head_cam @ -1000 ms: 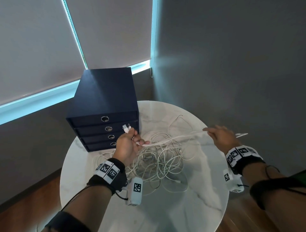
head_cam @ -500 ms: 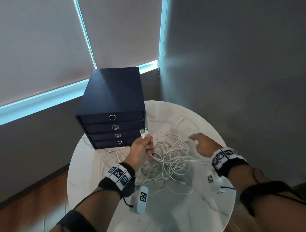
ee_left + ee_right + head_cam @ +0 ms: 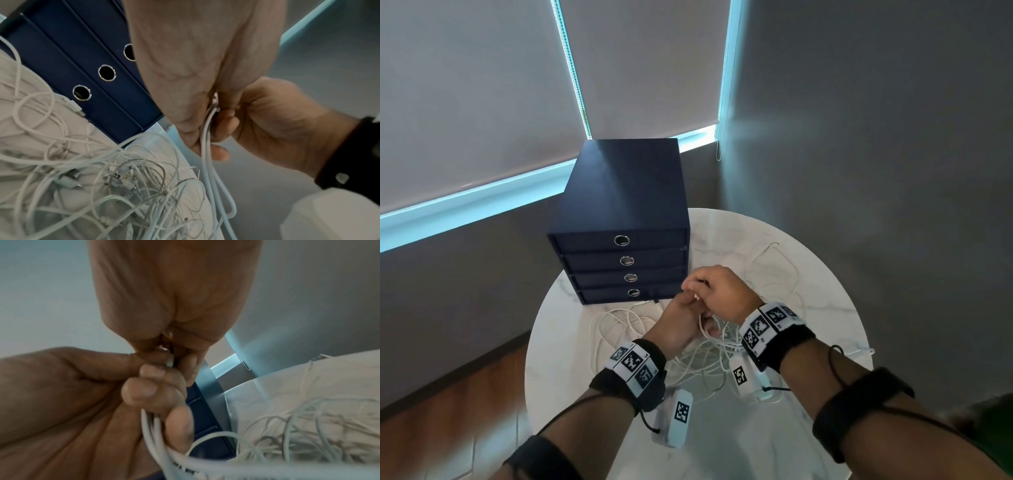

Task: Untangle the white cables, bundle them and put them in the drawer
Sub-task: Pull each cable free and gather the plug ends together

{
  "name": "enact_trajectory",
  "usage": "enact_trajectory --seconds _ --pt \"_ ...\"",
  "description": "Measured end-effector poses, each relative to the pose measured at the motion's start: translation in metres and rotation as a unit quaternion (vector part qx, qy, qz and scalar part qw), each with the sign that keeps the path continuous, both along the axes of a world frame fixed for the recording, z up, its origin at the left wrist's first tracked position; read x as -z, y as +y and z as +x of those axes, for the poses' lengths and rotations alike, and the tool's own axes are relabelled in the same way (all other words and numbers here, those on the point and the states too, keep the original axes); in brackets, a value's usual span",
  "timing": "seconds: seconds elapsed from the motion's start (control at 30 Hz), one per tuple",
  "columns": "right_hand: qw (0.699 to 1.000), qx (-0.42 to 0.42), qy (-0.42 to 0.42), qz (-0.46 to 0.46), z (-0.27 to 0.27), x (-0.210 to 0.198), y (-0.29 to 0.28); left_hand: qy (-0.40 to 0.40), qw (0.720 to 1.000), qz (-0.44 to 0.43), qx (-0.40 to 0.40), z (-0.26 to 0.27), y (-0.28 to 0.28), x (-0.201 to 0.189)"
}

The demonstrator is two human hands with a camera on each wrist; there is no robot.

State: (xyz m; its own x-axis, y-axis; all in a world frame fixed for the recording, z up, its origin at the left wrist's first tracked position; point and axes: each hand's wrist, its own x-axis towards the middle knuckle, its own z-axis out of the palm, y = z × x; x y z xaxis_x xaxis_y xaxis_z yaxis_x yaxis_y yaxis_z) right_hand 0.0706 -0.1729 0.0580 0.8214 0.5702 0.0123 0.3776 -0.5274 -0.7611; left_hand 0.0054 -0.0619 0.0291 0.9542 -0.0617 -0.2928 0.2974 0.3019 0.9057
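A round white marble surface (image 3: pixel 825 342) carries a dark blue four-drawer chest (image 3: pixel 619 219) at its far left edge, all drawers closed. A tangle of white cables (image 3: pixel 626 329) lies at the centre, just before the chest. Above it the left hand (image 3: pixel 681 322) and right hand (image 3: pixel 722 291) meet, touching, both pinching one white cable (image 3: pixel 207 146) whose doubled strands hang down to the tangle.

Left hand (image 3: pixel 677 320), right hand (image 3: pixel 724 291) touching, fingers (image 3: pixel 156 391) curled.
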Motion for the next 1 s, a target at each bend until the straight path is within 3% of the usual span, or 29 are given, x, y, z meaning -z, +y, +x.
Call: enact_trajectory --seconds 0.13,0.23,0.27,0.33,0.4,0.57,0.7,0.87,1.0 --pt "0.997 0.054 0.045 0.035 -0.009 0.006 -0.001 0.022 0.999 -0.013 -0.026 -0.002 -0.004 0.005" --pt "0.970 0.051 0.173 0.166 -0.032 0.017 -0.001 0.017 0.994 -0.047 -0.095 -0.003 -0.001 0.000" --pt "0.964 0.046 0.204 0.165 -0.040 0.023 -0.002 0.020 0.990 -0.059 -0.125 -0.002 0.001 0.001" --pt "0.979 0.024 0.186 0.086 -0.055 0.038 -0.006 0.036 0.977 -0.098 -0.185 0.003 0.008 0.007" --pt "0.998 -0.010 0.056 -0.009 -0.060 0.054 -0.017 0.054 0.963 -0.146 -0.220 0.008 0.015 0.013" --pt "0.976 -0.065 -0.111 -0.173 -0.045 0.068 -0.068 0.042 0.958 -0.174 -0.223 0.003 0.033 0.018" --pt "0.950 -0.055 -0.097 -0.292 -0.017 0.058 -0.114 0.044 0.964 -0.159 -0.210 0.001 0.037 0.019" --pt "0.910 0.076 -0.050 -0.404 0.006 0.056 -0.180 0.046 0.972 -0.126 -0.192 -0.002 0.046 0.016" --pt "0.892 0.168 -0.004 -0.419 0.008 0.066 -0.230 0.055 0.977 -0.113 -0.175 -0.010 0.050 0.019"
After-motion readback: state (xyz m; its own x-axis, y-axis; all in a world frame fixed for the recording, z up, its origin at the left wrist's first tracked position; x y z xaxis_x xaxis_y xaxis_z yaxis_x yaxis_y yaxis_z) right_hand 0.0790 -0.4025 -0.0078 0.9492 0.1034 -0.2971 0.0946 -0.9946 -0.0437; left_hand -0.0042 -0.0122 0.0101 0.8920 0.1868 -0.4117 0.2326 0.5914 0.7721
